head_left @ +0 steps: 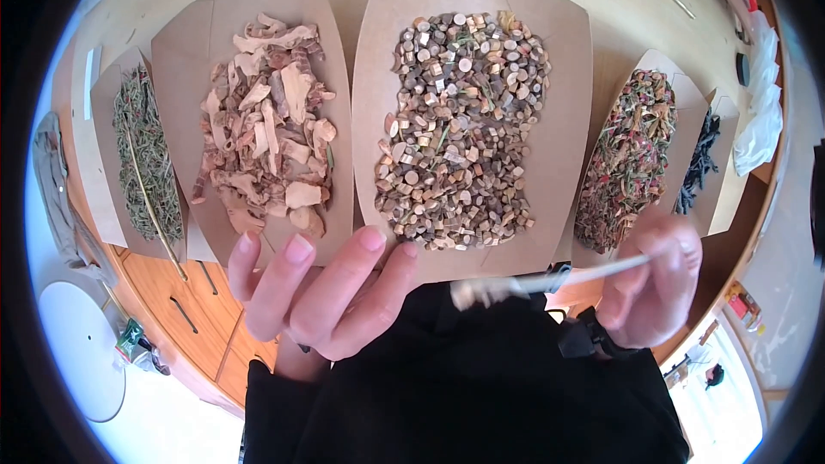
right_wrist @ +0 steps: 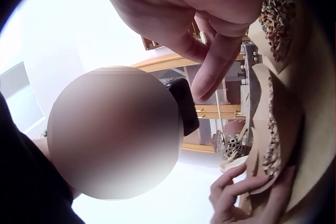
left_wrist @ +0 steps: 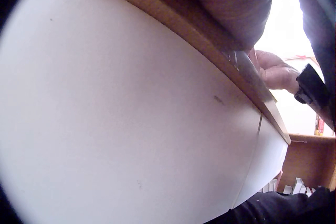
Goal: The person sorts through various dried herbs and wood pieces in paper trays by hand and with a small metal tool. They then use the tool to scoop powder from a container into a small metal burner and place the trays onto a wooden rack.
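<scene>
Your right hand (head_left: 650, 279) pinches a thin pale stick (head_left: 550, 279), fingers curled round its outer end; the stick is blurred and runs toward 9 o'clock, ending in a lighter tip above your dark sleeve (head_left: 481, 387). It sits at about 5 o'clock in the head view, just off the near edge of the table (head_left: 601, 9), over your lap and touching no tray.

Your left hand (head_left: 322, 292), at 6 o'clock, lies with its fingers straight and slightly spread, fingertips (head_left: 371, 238) resting on the near edge of the middle paper tray (head_left: 387, 51) and holding nothing. That tray is filled with small round cut stem pieces (head_left: 460, 125).

At 10 o'clock from the left hand, a second tray carries pale bark-like chips (head_left: 266, 120). Farther toward 9 o'clock lies a tray of thin green needle-like herb (head_left: 146, 155). At 2 o'clock from the right hand is a tray of mixed reddish and green bits (head_left: 632, 155), and just beyond it one with dark strips (head_left: 700, 155). A black wrist strap (head_left: 589, 335) sits on your right wrist.
</scene>
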A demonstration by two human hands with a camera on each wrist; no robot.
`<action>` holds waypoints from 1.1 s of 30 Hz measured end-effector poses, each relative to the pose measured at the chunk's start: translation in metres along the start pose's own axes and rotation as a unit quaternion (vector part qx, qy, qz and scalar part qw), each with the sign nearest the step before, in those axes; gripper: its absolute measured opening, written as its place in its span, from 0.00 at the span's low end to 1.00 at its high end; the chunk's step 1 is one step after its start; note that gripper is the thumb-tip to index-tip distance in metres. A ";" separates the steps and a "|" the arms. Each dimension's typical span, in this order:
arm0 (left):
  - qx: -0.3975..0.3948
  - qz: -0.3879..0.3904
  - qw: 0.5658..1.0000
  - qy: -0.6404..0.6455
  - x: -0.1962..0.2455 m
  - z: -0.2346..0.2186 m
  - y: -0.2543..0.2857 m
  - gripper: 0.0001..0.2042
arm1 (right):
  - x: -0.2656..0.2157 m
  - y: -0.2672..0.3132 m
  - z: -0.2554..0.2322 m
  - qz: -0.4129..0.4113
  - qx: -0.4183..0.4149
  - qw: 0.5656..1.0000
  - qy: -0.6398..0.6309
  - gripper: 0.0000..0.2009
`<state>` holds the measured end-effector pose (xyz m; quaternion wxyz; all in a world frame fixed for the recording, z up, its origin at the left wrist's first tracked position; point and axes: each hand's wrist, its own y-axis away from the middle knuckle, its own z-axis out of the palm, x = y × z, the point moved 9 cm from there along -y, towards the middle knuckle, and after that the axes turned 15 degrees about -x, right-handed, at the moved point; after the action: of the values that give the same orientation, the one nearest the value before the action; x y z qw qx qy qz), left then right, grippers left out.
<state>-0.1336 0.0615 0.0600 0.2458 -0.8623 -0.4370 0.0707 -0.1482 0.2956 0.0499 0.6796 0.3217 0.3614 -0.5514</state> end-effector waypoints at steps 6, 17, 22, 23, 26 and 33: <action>-0.036 0.053 0.998 -0.029 0.002 0.002 0.002 0.09 | -0.039 0.013 0.020 0.009 -0.048 0.984 -0.169 0.04; -0.012 0.076 0.996 -0.035 0.005 0.002 0.001 0.06 | -0.049 0.008 0.023 0.013 -0.137 0.972 -0.192 0.08; 0.045 0.024 0.999 -0.016 0.000 0.002 -0.001 0.03 | -0.017 0.005 0.000 -0.023 0.012 0.999 -0.037 0.13; 0.050 0.022 0.998 -0.014 0.000 0.002 -0.001 0.03 | -0.011 0.008 -0.009 -0.044 0.089 0.993 -0.069 0.15; -0.019 0.055 0.998 -0.023 0.001 0.003 0.003 0.08 | -0.003 0.013 -0.019 -0.041 0.126 0.990 -0.056 0.16; -0.011 0.046 0.999 -0.024 0.000 0.002 0.004 0.07 | 0.002 0.014 -0.019 -0.027 0.142 0.988 -0.053 0.16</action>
<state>-0.1309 0.0602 0.0564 0.2216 -0.8824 -0.4033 0.0981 -0.1373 0.3135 0.0385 0.6298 0.3753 0.2514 -0.6319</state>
